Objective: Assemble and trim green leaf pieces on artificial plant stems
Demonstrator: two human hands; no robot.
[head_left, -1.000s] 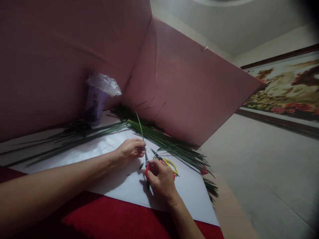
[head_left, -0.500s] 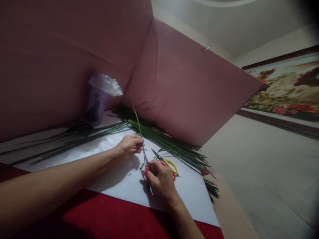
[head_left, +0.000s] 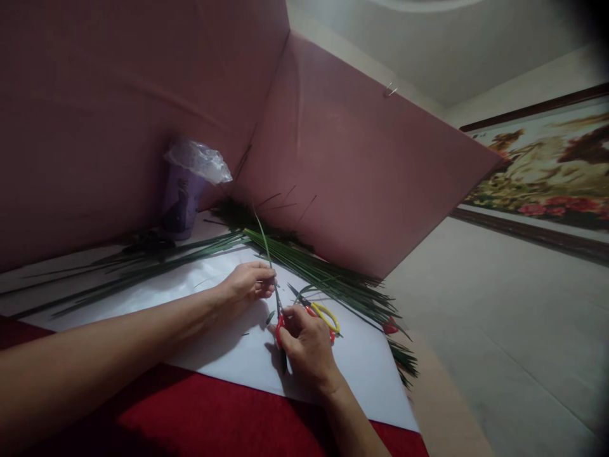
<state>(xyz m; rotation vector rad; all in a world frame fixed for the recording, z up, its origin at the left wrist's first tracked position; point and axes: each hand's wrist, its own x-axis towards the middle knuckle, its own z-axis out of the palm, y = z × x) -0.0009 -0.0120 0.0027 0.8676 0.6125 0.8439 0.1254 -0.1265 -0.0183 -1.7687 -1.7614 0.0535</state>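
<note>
My left hand (head_left: 254,279) pinches a narrow green leaf blade (head_left: 262,236), whose tip stands up above the fingers. In my right hand (head_left: 308,343) is a pair of small red-handled scissors (head_left: 280,330), its blades pointing up toward the leaf just below my left fingertips. Whether the blades touch the leaf I cannot tell. Behind my right hand a second pair of scissors (head_left: 325,317), with yellow and red handles and dark blades, lies on the white sheet (head_left: 361,374). A few small green clippings (head_left: 270,317) lie near the scissors.
Long green leaves (head_left: 314,263) stretch along the sheet's back right edge, and more leaves (head_left: 143,273) run to the left. A purple cup (head_left: 181,203) covered with clear plastic stands at the back. Pink panels (head_left: 361,158) rise behind; red cloth (head_left: 228,412) lies in front.
The red scissors' blades have come closer together near the leaf. Both hands stay almost in place, and the view has shifted slightly.
</note>
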